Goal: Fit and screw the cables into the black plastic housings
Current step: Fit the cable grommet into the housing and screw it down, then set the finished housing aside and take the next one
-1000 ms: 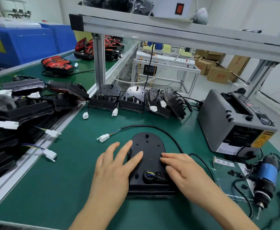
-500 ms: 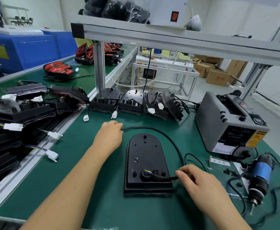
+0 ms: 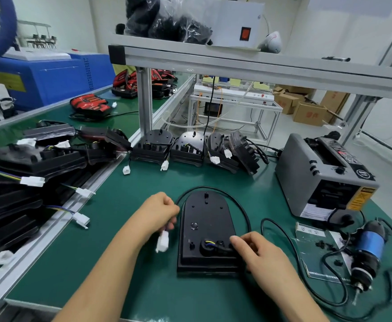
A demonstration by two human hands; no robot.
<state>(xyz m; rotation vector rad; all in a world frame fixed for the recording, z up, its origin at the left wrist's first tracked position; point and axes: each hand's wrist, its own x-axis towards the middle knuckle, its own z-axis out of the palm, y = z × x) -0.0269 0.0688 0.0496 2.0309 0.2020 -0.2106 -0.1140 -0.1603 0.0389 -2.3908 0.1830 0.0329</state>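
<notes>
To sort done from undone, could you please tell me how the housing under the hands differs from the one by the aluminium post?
The near housing lies flat on the green mat; the post-side housing stands tilted in a row. The near housing's cable is held by the left hand near its white connector and the right hand at the entry; no hand touches the post-side housing. Both are black, round-topped.

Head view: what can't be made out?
Head view:
Where the black cable enters the black housing: right hand covers the right side; any screw there hidden.
White connector on the cable end in the left hand: blurred, pins unreadable.
Black screws beside the electric screwdriver: too small to count.
</notes>
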